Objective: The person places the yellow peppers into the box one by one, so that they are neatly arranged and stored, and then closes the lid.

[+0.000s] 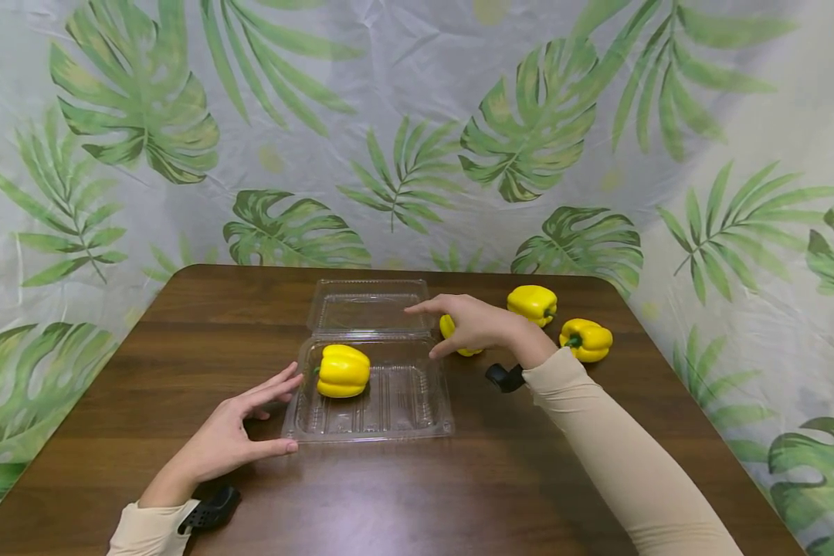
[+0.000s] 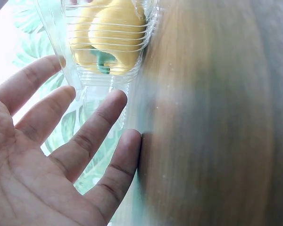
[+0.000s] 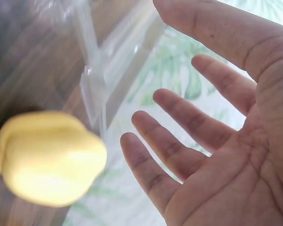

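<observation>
A clear plastic clamshell container [image 1: 403,401] lies on the table with its lid [image 1: 371,305] folded back. One yellow bell pepper [image 1: 344,371] lies in the left part of its base. My left hand [image 1: 232,432] has its fingers spread at the container's left edge, fingertips right at the wall. In the left wrist view the pepper [image 2: 115,35] shows through the ribbed side, green stem facing the hand. My right hand [image 1: 479,324] is held above the container's right side with fingers extended and nothing in it. Beneath it, partly hidden, lies another yellow bell pepper [image 1: 448,326].
Two more yellow bell peppers, one at the back [image 1: 531,303] and one farther right [image 1: 587,340], lie on the brown wooden table [image 1: 215,324]. Behind the table hangs a leaf-print curtain [image 1: 417,154]. Each wrist wears a black camera [image 1: 504,378].
</observation>
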Demonstrator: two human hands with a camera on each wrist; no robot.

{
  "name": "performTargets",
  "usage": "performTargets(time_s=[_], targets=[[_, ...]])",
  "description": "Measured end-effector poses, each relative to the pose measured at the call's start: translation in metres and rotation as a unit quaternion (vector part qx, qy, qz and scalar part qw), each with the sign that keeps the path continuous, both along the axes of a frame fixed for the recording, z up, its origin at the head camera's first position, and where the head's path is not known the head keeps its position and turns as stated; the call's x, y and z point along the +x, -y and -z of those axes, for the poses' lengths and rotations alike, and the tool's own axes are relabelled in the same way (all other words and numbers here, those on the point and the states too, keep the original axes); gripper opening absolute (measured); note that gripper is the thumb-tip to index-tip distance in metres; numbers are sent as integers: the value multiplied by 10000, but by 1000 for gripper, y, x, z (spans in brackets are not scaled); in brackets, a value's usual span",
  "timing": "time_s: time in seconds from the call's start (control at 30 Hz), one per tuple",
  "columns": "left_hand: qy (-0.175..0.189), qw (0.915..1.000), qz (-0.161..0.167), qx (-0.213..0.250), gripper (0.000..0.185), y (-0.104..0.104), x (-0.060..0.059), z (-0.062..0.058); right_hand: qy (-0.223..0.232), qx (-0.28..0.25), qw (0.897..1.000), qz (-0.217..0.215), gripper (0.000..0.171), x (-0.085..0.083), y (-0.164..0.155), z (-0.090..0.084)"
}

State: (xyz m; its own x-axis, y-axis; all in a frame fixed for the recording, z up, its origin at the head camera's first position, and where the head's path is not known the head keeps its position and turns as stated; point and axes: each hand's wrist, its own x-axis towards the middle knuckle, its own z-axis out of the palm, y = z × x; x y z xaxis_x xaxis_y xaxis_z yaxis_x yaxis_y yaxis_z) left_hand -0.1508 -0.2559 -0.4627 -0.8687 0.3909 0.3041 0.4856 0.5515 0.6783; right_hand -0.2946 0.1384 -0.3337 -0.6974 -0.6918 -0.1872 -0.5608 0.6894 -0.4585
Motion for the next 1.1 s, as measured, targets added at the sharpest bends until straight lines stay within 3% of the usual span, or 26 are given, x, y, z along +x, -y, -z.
performTargets(time_s=[0.3, 0.97, 1.1], targets=[[1, 10000, 14, -3, 87, 0, 0, 0, 70, -565, 9975, 412, 78, -7, -48, -8], [-13, 10000, 33, -6, 87, 0, -1, 0, 198, -895, 9847, 1484, 80, -8, -143, -19], [-22, 10000, 38, 6, 87, 0, -1, 1, 49, -935, 9815, 1673, 81, -9, -162, -18]])
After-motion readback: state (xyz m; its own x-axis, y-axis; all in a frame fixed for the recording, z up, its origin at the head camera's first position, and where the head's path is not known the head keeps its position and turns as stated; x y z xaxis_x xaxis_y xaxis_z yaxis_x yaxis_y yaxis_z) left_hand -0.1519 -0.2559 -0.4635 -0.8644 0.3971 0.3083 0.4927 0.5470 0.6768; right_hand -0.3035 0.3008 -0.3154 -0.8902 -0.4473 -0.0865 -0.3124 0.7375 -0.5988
